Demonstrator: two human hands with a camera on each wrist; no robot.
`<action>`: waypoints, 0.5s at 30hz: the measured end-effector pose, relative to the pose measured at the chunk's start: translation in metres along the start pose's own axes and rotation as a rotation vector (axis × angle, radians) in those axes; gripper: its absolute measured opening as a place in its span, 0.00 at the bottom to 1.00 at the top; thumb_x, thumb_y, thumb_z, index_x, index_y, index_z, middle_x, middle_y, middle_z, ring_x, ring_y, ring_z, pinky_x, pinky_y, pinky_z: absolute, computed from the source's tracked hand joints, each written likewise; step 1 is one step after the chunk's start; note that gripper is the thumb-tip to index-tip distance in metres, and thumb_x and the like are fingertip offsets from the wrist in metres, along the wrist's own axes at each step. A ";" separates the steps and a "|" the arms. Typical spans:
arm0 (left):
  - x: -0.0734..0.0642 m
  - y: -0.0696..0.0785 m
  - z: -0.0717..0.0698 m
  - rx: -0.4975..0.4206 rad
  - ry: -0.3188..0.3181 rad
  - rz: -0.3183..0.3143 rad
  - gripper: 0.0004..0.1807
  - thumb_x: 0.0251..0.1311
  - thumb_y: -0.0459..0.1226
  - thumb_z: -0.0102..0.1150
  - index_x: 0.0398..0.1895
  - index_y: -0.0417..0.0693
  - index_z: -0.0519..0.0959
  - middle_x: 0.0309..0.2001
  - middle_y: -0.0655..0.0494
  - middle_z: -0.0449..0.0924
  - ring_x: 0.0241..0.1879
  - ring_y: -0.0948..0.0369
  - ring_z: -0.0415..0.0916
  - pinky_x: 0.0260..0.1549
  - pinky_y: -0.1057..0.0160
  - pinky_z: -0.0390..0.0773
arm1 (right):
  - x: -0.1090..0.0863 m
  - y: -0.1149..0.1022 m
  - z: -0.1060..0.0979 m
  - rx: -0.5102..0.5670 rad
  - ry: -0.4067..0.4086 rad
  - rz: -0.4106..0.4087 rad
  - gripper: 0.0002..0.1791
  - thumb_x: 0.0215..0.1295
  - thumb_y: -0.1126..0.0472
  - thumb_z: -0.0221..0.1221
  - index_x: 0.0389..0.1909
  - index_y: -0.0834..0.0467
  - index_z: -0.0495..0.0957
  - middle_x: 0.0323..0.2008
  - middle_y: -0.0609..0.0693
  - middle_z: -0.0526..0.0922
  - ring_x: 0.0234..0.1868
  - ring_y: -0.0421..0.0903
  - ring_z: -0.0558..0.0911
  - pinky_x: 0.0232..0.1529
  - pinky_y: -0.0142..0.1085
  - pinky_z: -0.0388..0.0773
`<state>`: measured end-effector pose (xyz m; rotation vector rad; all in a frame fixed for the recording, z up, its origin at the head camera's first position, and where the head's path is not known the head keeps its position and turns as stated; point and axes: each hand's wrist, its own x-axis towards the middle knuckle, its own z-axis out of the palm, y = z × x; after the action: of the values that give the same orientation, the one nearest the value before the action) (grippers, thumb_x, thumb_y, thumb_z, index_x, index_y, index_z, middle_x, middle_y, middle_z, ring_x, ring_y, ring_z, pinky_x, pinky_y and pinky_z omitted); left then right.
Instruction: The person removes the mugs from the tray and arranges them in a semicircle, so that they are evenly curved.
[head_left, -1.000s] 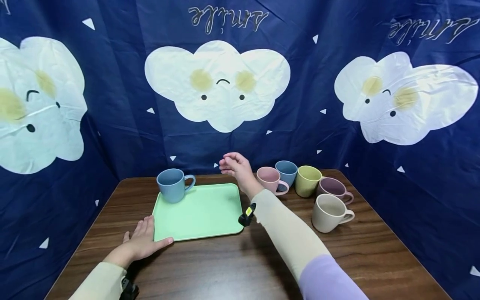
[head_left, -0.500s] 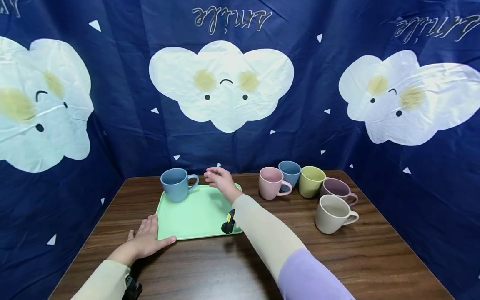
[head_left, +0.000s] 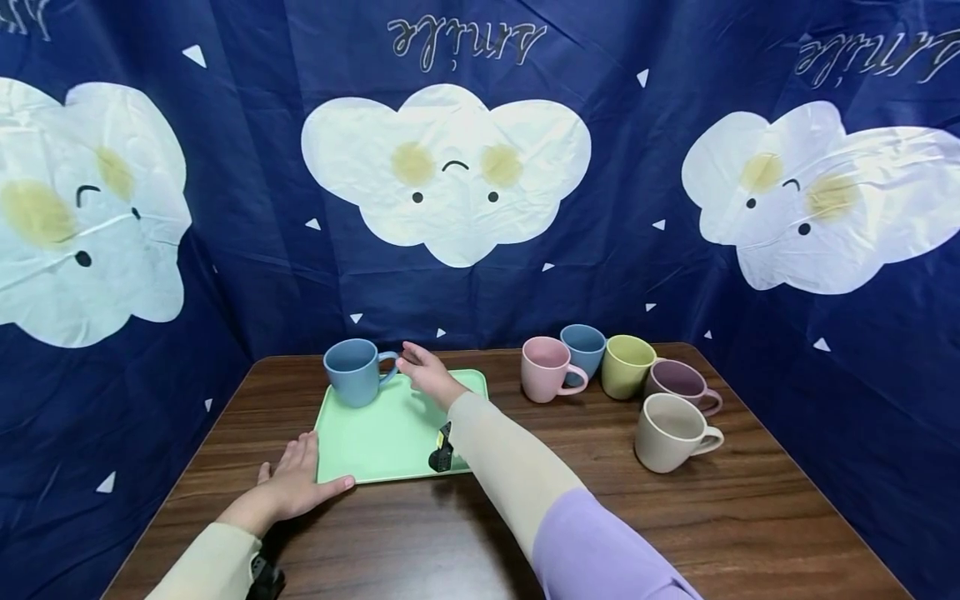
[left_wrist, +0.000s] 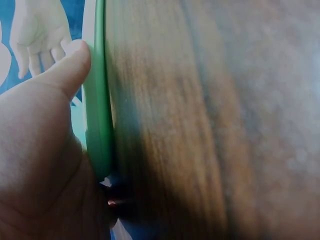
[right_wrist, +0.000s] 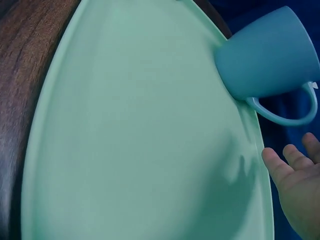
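Observation:
A blue mug (head_left: 355, 373) stands upright at the back left corner of a light green tray (head_left: 390, 433), its handle turned to the right. My right hand (head_left: 431, 372) is held over the tray's back part, fingers spread and pointing at the mug's handle (right_wrist: 287, 120). In the right wrist view a small gap shows between those fingertips and the handle. My left hand (head_left: 288, 487) lies at the tray's front left corner, with its fingers along the left side and its thumb (left_wrist: 72, 65) against the front edge. Neither hand holds anything.
To the right of the tray stand several mugs: pink (head_left: 545, 371), a second blue one (head_left: 582, 350), yellow-green (head_left: 625, 367), purple (head_left: 678, 385) and beige (head_left: 670, 437). They share the wooden table (head_left: 585, 500). A dark blue cloud-print curtain (head_left: 442, 296) rises behind the table.
My right hand has moved left from beside the pink mug, across the tray, to the blue mug's handle, and its fingers have spread. The left hand has stayed at the tray corner.

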<state>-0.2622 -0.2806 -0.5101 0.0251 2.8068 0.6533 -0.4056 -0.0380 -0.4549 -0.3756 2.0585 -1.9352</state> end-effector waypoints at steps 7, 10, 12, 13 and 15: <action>-0.003 0.000 0.000 0.007 0.003 0.018 0.78 0.49 0.80 0.50 0.76 0.22 0.33 0.75 0.20 0.29 0.74 0.27 0.27 0.59 0.19 0.25 | 0.005 0.000 0.013 -0.019 -0.008 0.003 0.32 0.77 0.55 0.56 0.78 0.51 0.60 0.75 0.54 0.65 0.75 0.50 0.65 0.65 0.52 0.72; -0.003 0.000 0.001 0.002 0.009 0.011 0.78 0.49 0.80 0.50 0.76 0.22 0.34 0.76 0.21 0.29 0.74 0.27 0.27 0.59 0.19 0.24 | 0.006 0.001 0.017 -0.058 0.010 -0.013 0.31 0.76 0.56 0.57 0.77 0.50 0.63 0.71 0.54 0.71 0.70 0.50 0.71 0.61 0.49 0.76; -0.003 0.000 0.002 -0.004 0.013 0.009 0.79 0.48 0.80 0.51 0.75 0.21 0.34 0.75 0.20 0.29 0.74 0.26 0.28 0.59 0.19 0.24 | 0.008 0.003 0.019 -0.103 0.031 -0.040 0.31 0.75 0.57 0.59 0.76 0.51 0.65 0.67 0.53 0.74 0.66 0.48 0.75 0.60 0.45 0.77; -0.003 -0.001 0.003 -0.004 0.015 0.008 0.79 0.48 0.80 0.51 0.75 0.21 0.34 0.75 0.20 0.30 0.74 0.26 0.28 0.58 0.19 0.25 | 0.009 0.005 0.021 -0.126 0.043 -0.057 0.30 0.74 0.57 0.59 0.75 0.52 0.66 0.66 0.53 0.76 0.65 0.47 0.75 0.60 0.43 0.77; -0.003 -0.001 0.003 -0.006 0.018 0.006 0.79 0.48 0.80 0.52 0.75 0.21 0.35 0.75 0.20 0.30 0.74 0.26 0.28 0.59 0.19 0.25 | 0.010 0.008 0.024 -0.164 0.067 -0.084 0.28 0.73 0.57 0.60 0.72 0.53 0.70 0.64 0.51 0.78 0.62 0.45 0.77 0.59 0.39 0.77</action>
<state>-0.2589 -0.2806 -0.5127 0.0265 2.8227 0.6660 -0.4059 -0.0634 -0.4641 -0.4460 2.2876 -1.8534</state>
